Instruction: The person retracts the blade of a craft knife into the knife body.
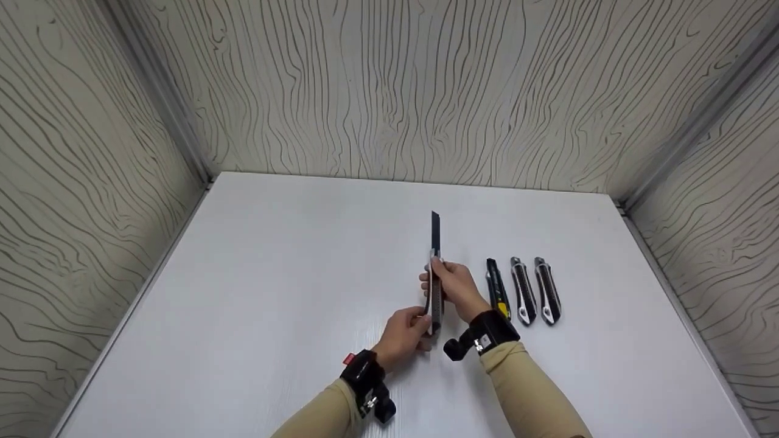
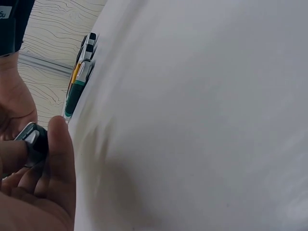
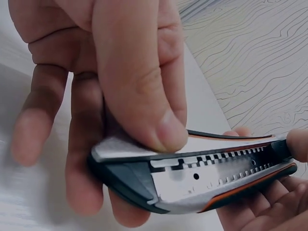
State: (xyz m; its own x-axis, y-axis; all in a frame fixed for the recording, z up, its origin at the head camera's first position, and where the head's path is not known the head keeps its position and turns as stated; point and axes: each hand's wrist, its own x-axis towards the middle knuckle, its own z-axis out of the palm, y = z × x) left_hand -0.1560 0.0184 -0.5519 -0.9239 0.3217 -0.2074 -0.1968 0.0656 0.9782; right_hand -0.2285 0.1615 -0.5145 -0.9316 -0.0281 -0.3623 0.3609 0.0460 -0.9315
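A utility knife (image 1: 436, 298) with a long dark blade (image 1: 436, 230) extended points away from me above the table. My right hand (image 1: 459, 289) grips the front part of its handle. In the right wrist view, the right thumb (image 3: 297, 144) rests at the dark slider (image 3: 277, 150) in the metal track. My left hand (image 1: 401, 336) pinches the tail end of the handle between thumb and fingers. The silver handle has dark and orange edging. The left wrist view shows only the knife's end (image 2: 32, 137) between the fingers; its blade is hidden there.
To the right on the white table (image 1: 274, 274) lie a black and yellow utility knife (image 1: 498, 289) and two silver and dark utility knives, one in the middle (image 1: 524, 292) and one outermost (image 1: 548, 292). Wood-patterned panels (image 1: 389, 91) enclose the table's back and sides.
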